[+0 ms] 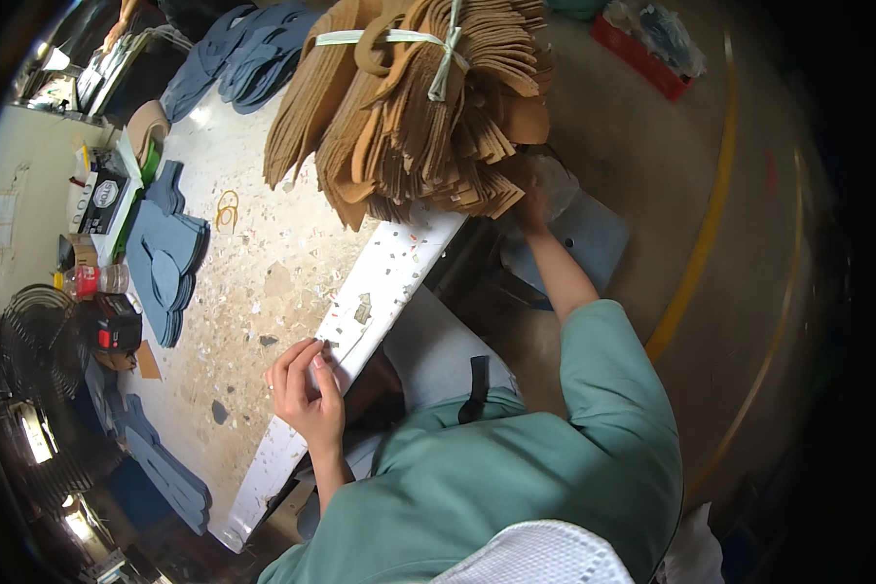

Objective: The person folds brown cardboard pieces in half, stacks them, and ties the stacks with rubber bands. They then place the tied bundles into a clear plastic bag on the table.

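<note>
My left hand (307,394) rests at the white front edge of the worktable (263,273), fingers loosely bent and the thumb apart from them. A small dark scrap lies beside its fingertips. My right hand (530,206) reaches past the table's edge, next to a clear plastic bag (555,185). Its fingers are mostly hidden behind a big pile of brown cut-out pieces (409,117), so what it holds does not show. White strips (384,37) tie part of this pile, which overhangs the table edge.
Blue-grey cut pieces lie in stacks at the table's left (170,258) and far side (253,58). Scraps dot the tabletop. A black fan (39,341) and a red-black battery (117,323) stand left. A blue-grey stool (584,238) and red box (642,54) are at right.
</note>
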`<state>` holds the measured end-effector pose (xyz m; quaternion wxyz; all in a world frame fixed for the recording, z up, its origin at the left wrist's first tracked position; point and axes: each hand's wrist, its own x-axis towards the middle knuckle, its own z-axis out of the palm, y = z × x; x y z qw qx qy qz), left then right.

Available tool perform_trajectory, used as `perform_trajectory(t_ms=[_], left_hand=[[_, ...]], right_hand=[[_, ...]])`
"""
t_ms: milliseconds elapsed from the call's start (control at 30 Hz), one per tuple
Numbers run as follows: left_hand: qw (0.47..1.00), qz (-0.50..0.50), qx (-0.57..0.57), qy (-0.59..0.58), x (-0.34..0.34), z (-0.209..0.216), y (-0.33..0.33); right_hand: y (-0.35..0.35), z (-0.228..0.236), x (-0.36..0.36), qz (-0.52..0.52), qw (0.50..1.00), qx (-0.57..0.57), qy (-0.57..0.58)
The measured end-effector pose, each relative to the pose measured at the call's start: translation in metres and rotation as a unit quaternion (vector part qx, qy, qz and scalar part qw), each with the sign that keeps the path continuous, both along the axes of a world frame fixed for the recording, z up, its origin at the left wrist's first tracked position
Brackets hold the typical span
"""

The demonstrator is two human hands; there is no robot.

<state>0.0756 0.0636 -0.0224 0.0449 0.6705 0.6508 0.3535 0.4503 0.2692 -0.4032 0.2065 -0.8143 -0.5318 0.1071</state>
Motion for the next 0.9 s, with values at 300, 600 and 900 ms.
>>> perform_trajectory(t_ms=[300,600,900], left_hand=[[0.999,-0.033,0.007,-0.020,0.002,0.002,0.006],[0.994,-0.099,0.049,-0.025,-0.006,-0.004,-0.005],[0.984,-0.151,0.078,-0.055,-0.012,-0.008,-0.012]], right_hand=[[0.059,-0.118,0.005,0.018,0.945,0.228,0.234],[-0.053,0.172,0.037,0.185,0.981,-0.027,0.055],[-0.053,0.453,-0.021,0.129,0.900,0.391,0.142]])
